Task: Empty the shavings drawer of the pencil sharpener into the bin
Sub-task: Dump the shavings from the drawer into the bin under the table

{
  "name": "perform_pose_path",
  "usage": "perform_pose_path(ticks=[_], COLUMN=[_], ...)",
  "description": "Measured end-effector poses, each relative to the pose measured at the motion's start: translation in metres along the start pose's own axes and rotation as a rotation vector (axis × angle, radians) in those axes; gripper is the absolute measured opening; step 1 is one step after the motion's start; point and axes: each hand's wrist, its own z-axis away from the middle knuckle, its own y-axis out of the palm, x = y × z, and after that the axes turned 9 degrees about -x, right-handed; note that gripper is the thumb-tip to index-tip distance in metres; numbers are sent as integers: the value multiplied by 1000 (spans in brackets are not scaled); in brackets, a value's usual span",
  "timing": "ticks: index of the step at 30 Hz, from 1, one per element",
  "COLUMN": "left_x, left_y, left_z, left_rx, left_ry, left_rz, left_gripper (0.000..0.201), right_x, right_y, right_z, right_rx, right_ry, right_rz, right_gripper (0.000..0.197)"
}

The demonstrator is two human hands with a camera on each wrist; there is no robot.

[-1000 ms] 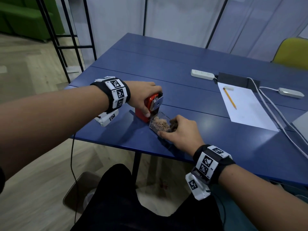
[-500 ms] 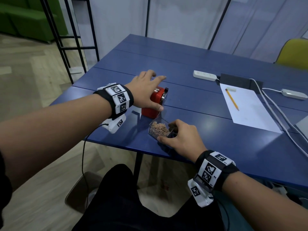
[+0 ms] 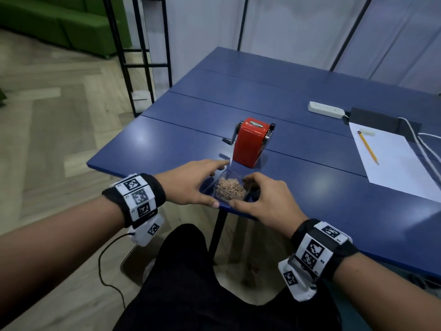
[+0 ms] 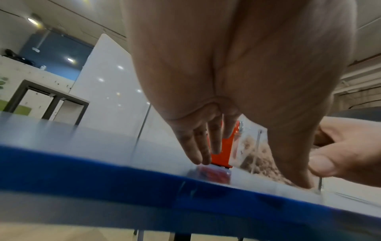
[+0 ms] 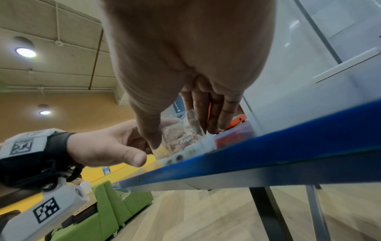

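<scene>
The red pencil sharpener [image 3: 250,142] stands alone on the blue table [image 3: 322,194]. In front of it, at the table's near edge, sits its clear drawer [image 3: 230,188], full of brown shavings. My right hand [image 3: 262,199] grips the drawer's right end, thumb in front and fingers curled behind. My left hand [image 3: 198,185] lies at the drawer's left side with fingers [image 4: 206,146] straight and its thumb tip at the near corner. The drawer [image 5: 181,137] shows between both hands in the right wrist view. A grey bin [image 3: 130,263] on the floor is mostly hidden by my left wrist and leg.
A white sheet with a yellow pencil [image 3: 368,146] lies at the right, with a power strip [image 3: 325,109] and white cables [image 3: 427,149] beyond. A black metal rack [image 3: 140,56] stands left of the table. My legs are under the near edge.
My left hand has let go of the sharpener and come back to the drawer's left side. The drawer has come fully out and now sits nearer the table's front edge.
</scene>
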Motion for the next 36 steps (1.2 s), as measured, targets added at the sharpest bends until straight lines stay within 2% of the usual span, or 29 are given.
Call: perform_pose_path(ticks=[5,8,11,14,18,21,30,36], left_x=[15,22,28,34,44,47,53,64], left_y=[3,-7,-18,-29,-37,-39,-35,-30], left_z=[25,48,71,92,112,121,159,171], left_rx=[-123,-169,-202,-228,-235,-231,-259,-265], left_ry=[-8,-28,-57,-84,-113,-127,-179,-229], left_rz=[48,57,50,48,53,51,19,28], left_gripper=[82,75,73,72,70,71,66,71], right_x=[21,34,50,62,70,78,94,99], right_y=[12,22,30,37,52,58,87,107], right_z=[0,1,1,3,1,2,3,-3], right_rx=[35,55,99,173,247,383,567,605], right_ry=[-49,-94,-106,-31,155,285,349,364], right_rz=[-28,-58,-138,-288,-592,-760,-889,-910], right_gripper=[71,69,79,82,51,42,38,32])
